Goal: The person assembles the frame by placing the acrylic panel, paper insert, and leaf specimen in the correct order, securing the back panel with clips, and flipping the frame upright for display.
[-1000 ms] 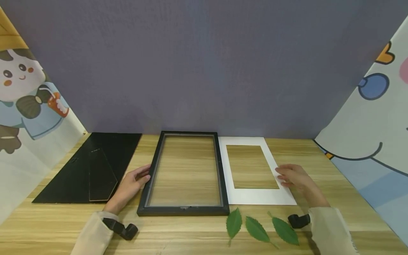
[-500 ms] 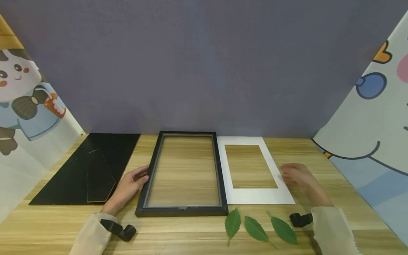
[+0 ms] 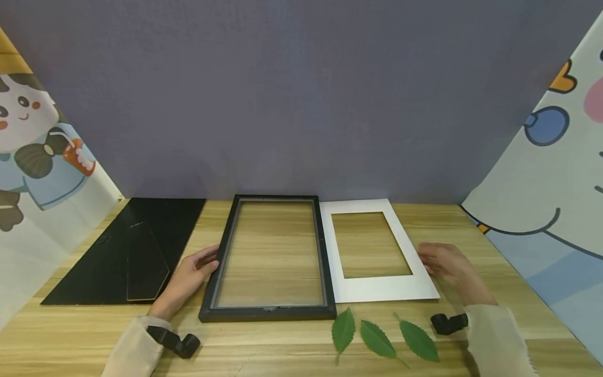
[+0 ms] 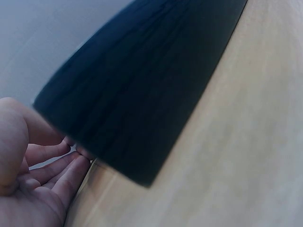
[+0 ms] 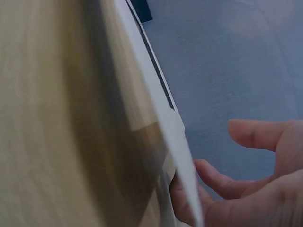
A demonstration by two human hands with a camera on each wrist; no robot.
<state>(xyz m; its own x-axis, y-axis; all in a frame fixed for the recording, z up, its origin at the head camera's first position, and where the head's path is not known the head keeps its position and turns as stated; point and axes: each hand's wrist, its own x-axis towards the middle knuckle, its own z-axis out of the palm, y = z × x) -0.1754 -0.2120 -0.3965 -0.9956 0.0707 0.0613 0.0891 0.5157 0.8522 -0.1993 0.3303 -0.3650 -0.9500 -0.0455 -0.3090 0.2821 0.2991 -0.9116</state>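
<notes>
The left hand point(image 3: 186, 277), its fingers a bit bent, touches the left side of the black frame point(image 3: 268, 314) on the table point(image 3: 264, 348). Right of it, the white card point(image 3: 383, 288) tips up at the right hand point(image 3: 449, 267), whose fingers touch its edge, thumb spread away.

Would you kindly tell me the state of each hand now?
Left hand: open, touching the black frame.
Right hand: holding the white card by its edge.
</notes>
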